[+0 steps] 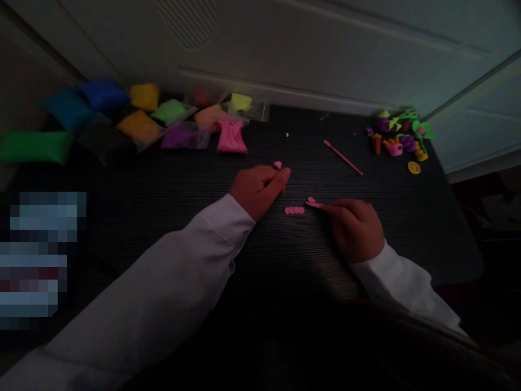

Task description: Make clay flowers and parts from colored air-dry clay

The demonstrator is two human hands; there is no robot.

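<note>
My right hand [358,228] is closed around a flat pink clay modelling tool [317,205], whose tip points left. At that tip a small pink clay piece [311,199] touches or rests on the tool. Just left of it lies a short row of overlapping pink clay discs [294,210] on the dark table [260,260]. My left hand [260,189] is closed above the table, thumb along the curled fingers; what it holds, if anything, is hidden. Right beyond its fingers sits a pink clay lump [277,164].
Bags of coloured clay, including a pink bag [231,136] and a green bag [36,146], line the table's back left. A second pink tool [343,157] lies beyond my right hand. Several small clay figures [401,136] and a yellow disc [414,168] stand back right, before a white panel [325,54].
</note>
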